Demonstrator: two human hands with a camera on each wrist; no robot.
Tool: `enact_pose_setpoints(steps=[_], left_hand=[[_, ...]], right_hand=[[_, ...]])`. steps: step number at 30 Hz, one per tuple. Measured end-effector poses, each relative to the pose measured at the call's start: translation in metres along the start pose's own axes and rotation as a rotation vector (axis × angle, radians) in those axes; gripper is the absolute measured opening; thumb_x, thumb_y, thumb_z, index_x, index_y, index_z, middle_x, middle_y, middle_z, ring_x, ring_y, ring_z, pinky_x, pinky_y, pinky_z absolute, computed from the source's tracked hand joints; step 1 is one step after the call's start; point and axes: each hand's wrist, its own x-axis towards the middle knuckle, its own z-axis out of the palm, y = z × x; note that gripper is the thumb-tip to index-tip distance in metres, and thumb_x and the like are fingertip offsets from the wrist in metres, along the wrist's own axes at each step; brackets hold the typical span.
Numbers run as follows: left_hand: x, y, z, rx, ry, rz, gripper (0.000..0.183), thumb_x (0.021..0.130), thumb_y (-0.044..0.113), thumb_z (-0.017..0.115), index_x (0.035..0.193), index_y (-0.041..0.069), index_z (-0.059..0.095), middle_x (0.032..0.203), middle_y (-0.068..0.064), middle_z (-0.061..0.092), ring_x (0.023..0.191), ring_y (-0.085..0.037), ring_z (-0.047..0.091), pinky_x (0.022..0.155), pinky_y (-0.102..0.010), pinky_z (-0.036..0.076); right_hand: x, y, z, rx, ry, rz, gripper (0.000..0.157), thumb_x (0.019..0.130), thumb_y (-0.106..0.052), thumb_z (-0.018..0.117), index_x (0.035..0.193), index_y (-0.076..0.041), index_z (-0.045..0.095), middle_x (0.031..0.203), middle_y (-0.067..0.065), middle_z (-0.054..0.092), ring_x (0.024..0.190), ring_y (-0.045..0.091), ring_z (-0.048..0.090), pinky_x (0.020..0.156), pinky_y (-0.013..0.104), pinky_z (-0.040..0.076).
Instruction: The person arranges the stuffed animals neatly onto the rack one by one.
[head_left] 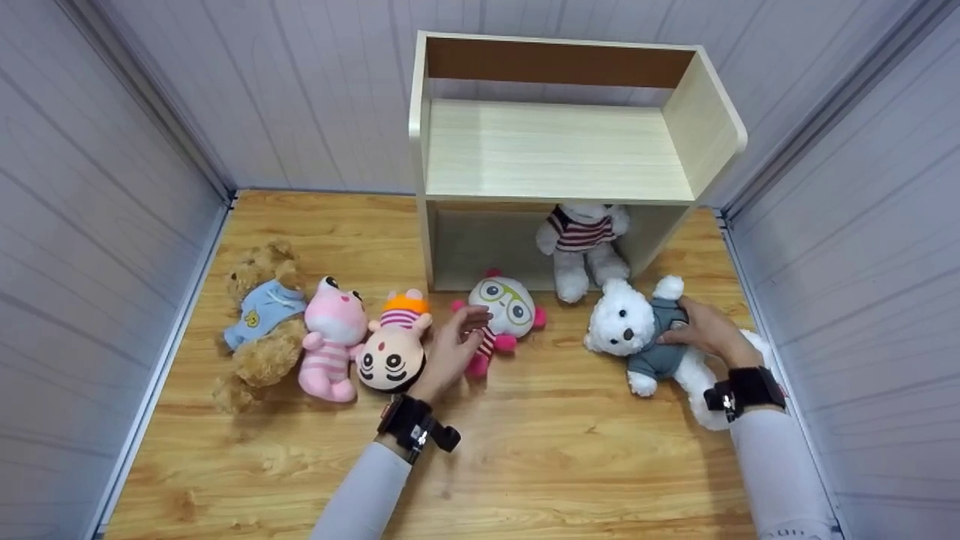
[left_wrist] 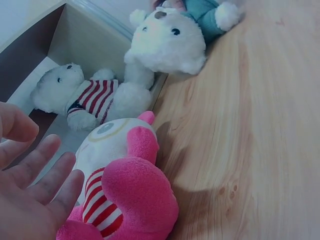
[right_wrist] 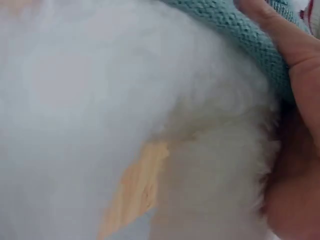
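My right hand (head_left: 709, 330) grips a white teddy bear (head_left: 626, 319) in a grey-green sweater round its body; the bear lies tilted at the right of the floor. In the right wrist view its white fur (right_wrist: 90, 100) and knitted sweater (right_wrist: 240, 30) fill most of the picture. My left hand (head_left: 450, 352) reaches over the left side of a pink-and-white plush (head_left: 506, 307) with green glasses and a striped body. The left wrist view shows this hand's fingers (left_wrist: 65, 200) spread and loosely bent beside the plush, holding nothing.
A pale wooden shelf unit (head_left: 559, 150) stands against the back wall. In its lower compartment sits a white bear (head_left: 581, 232) in a striped sweater. Left of my left hand lie an upside-down doll (head_left: 391, 352), a pink frog plush (head_left: 331, 345) and a brown bear (head_left: 262, 315). Panels enclose both sides.
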Motion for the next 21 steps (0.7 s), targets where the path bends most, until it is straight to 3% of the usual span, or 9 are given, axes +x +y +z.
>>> enact_pose_setpoints(steps=[4,8,12,17,21], left_hand=[[0.000,0.000,0.001,0.036,0.013,-0.017,0.042,0.095,-0.008,0.055,0.137,-0.002,0.057,0.133,-0.019,0.065,0.125,-0.036,0.061,0.110,-0.049,0.046],[0.000,0.000,0.002,0.094,0.024,-0.020,0.041,0.095,-0.006,0.057,0.135,0.001,0.060,0.133,-0.018,0.066,0.124,-0.035,0.062,0.108,-0.049,0.048],[0.001,0.001,0.004,0.141,0.046,0.004,0.039,0.094,-0.005,0.058,0.132,0.002,0.063,0.130,-0.020,0.067,0.119,-0.035,0.064,0.102,-0.047,0.052],[0.005,0.002,0.006,0.130,0.060,0.043,0.038,0.092,-0.006,0.057,0.130,0.000,0.064,0.129,-0.021,0.066,0.119,-0.036,0.065,0.099,-0.046,0.054],[0.010,0.005,0.007,0.103,0.064,0.049,0.036,0.094,-0.008,0.059,0.128,-0.001,0.065,0.129,-0.020,0.065,0.120,-0.034,0.065,0.097,-0.043,0.054]], right_hand=[[-0.011,0.002,0.007,0.023,0.085,0.006,0.091,0.086,-0.043,0.084,0.143,0.014,0.044,0.133,0.040,0.056,0.123,0.057,0.053,0.104,0.066,0.043],[-0.020,-0.003,0.018,0.088,0.148,0.023,0.077,0.083,-0.046,0.086,0.132,0.006,0.055,0.123,0.031,0.065,0.115,0.049,0.060,0.097,0.061,0.049],[-0.026,-0.013,0.028,0.134,0.196,0.031,0.071,0.084,-0.042,0.086,0.129,0.004,0.057,0.123,0.029,0.066,0.115,0.047,0.061,0.098,0.060,0.049],[-0.027,-0.030,0.035,0.157,0.311,0.029,0.067,0.084,-0.032,0.086,0.129,0.008,0.056,0.119,0.034,0.066,0.112,0.051,0.062,0.097,0.061,0.049],[-0.024,-0.042,0.038,0.248,0.376,0.052,0.074,0.083,-0.034,0.087,0.133,0.009,0.055,0.123,0.033,0.065,0.116,0.049,0.061,0.101,0.059,0.048]])
